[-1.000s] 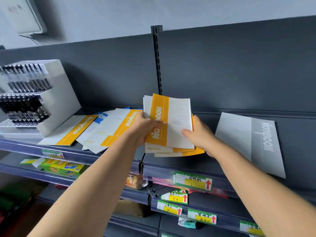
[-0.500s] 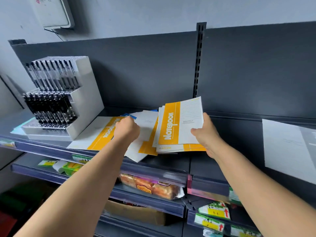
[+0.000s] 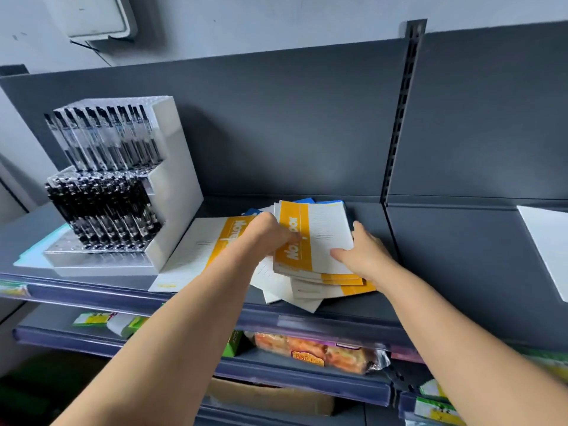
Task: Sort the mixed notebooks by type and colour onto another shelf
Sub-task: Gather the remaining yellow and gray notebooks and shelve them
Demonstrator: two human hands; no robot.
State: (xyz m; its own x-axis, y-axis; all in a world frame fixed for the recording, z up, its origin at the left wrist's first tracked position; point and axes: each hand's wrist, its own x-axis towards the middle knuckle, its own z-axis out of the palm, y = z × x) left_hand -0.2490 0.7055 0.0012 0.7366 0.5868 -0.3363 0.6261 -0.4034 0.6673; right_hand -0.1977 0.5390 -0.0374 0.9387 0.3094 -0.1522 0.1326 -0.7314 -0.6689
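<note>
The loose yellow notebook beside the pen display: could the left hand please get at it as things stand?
Probably yes: that notebook lies flat and uncovered on the shelf, just beside the left hand, which now holds the yellow stack and would first need to release it.

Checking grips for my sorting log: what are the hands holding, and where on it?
Both hands hold the orange notebook stack: the left hand at its left edge, the right hand at its right edge.

To my left stands a white tiered display box of black pens (image 3: pixel 123 192). On the shelf below I see a clear-wrapped orange snack packet (image 3: pixel 316 348) (label unreadable) above a brown cardboard box (image 3: pixel 270 398).
</note>
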